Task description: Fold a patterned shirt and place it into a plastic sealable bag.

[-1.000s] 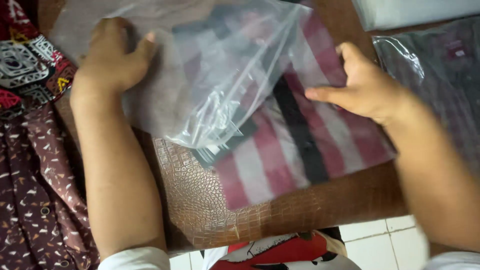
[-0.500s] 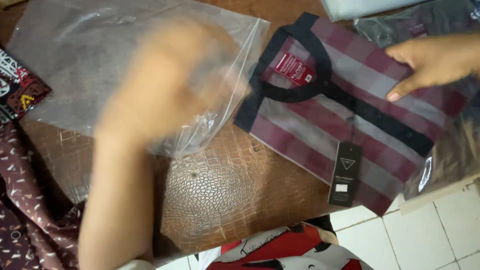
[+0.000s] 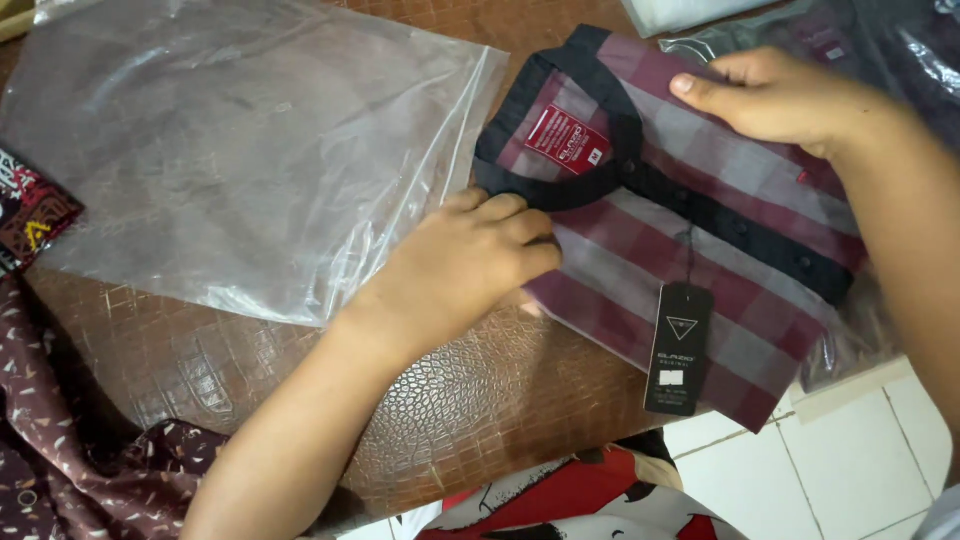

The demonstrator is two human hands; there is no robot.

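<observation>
Maroon-and-grey checks mark the folded shirt (image 3: 690,240), which lies on the brown textured table (image 3: 470,400) beside the empty clear bag (image 3: 250,150). Its far corner is covered by the right hand (image 3: 775,95), and the lower right corner overhangs the table edge. The long axis runs diagonally, collar toward the upper left, black hang tag (image 3: 679,348) toward the lower right. The left hand (image 3: 470,260) is pressed flat on the near shoulder, fingers together; the right hand's fingers are laid on the cloth, nothing clamped. Compared with 0.5 s ago, the left hand is seen moved from the bag onto the shirt.
</observation>
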